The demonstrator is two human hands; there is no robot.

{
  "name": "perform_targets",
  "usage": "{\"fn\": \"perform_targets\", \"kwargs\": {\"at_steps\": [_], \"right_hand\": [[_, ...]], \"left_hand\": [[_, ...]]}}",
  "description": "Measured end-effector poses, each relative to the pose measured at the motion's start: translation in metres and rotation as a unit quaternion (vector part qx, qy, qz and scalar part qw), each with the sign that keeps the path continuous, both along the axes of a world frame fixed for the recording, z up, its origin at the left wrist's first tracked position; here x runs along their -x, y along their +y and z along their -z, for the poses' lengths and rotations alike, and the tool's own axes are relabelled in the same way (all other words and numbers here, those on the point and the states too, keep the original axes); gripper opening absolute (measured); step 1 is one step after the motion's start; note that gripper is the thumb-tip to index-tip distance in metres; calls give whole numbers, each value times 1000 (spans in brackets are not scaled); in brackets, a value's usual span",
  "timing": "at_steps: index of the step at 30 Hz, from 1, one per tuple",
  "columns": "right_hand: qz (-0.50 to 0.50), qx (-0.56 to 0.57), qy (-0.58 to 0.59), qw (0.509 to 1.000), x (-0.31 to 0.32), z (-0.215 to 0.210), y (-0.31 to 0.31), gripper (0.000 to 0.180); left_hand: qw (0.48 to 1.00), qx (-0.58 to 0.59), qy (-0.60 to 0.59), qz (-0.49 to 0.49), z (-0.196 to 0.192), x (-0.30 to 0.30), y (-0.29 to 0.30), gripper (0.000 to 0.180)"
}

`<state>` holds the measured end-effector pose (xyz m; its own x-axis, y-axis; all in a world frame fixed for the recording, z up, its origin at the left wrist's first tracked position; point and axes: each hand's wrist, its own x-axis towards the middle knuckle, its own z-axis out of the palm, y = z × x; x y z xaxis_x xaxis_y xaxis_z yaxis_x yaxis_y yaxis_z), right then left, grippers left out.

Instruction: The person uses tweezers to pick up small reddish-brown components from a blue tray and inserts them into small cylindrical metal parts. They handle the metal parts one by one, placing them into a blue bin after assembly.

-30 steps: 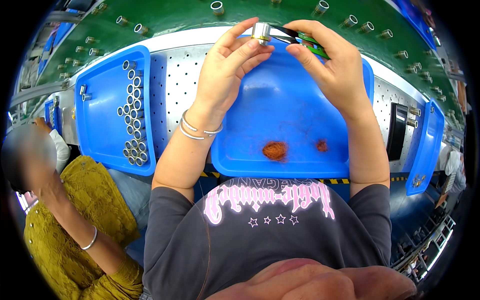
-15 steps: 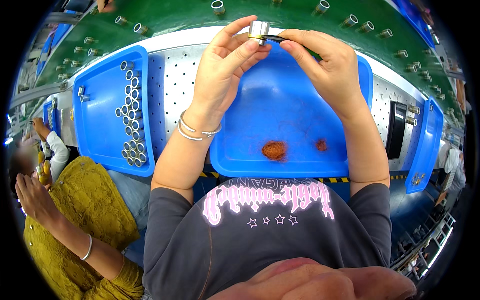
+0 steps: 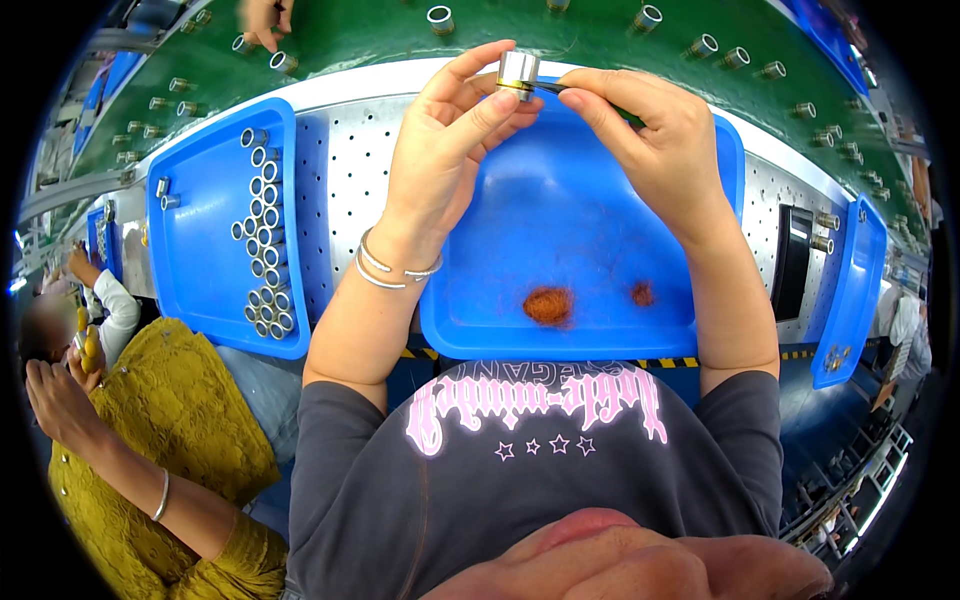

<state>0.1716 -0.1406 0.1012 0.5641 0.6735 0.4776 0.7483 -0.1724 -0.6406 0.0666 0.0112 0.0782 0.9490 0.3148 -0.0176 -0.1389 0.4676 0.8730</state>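
My left hand [image 3: 445, 140] is closed around a short silver metal cylinder [image 3: 518, 68] with a yellowish band near its lower end. It stands upright between thumb and fingers, above the far edge of a blue tray [image 3: 440, 335]. In my right hand [image 3: 655, 130] is a slim black pointed tool [image 3: 546, 87], which looks like tweezers. Its tip meets the cylinder at the banded end; the fingers hide most of the tool. Down in the tray lie a tangle of fine copper-coloured wire [image 3: 548, 306] and a smaller tangle [image 3: 642, 293].
At left, a blue tray [image 3: 175, 275] holds several metal cylinders [image 3: 270, 237]. More cylinders stand on the green surface [image 3: 580, 35], where another person's hand [image 3: 265, 22] reaches in. A black box [image 3: 793, 262] and another blue tray [image 3: 850, 290] are at right. A co-worker [image 3: 150, 440] sits close at left.
The cylinder and the tool's tip have come slightly lower, still together. Another person's hand has reached farther in at the top left, near a cylinder. The co-worker's hands at left have shifted a little.
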Motion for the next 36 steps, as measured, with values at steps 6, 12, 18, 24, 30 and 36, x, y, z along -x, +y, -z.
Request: {"fn": "perform_targets", "kwargs": {"at_steps": [6, 12, 18, 24, 30, 36], "right_hand": [[-20, -51, 170, 984, 2, 4, 5, 20], [-20, 31, 146, 989, 10, 7, 12, 23], [-6, 1, 185, 983, 17, 7, 15, 14], [-44, -9, 100, 994, 11, 6, 16, 11], [-23, -21, 142, 989, 6, -2, 10, 11], [-39, -49, 129, 990, 1, 7, 10, 9]], "left_hand": [[998, 60, 1, 0, -3, -1, -1, 41], [999, 32, -10, 25, 6, 2, 2, 43], [998, 51, 2, 41, -1, 6, 3, 42], [999, 5, -10, 40, 9, 4, 3, 44], [996, 76, 13, 41, 0, 3, 0, 41], [995, 63, 30, 65, 4, 3, 3, 35]]}}
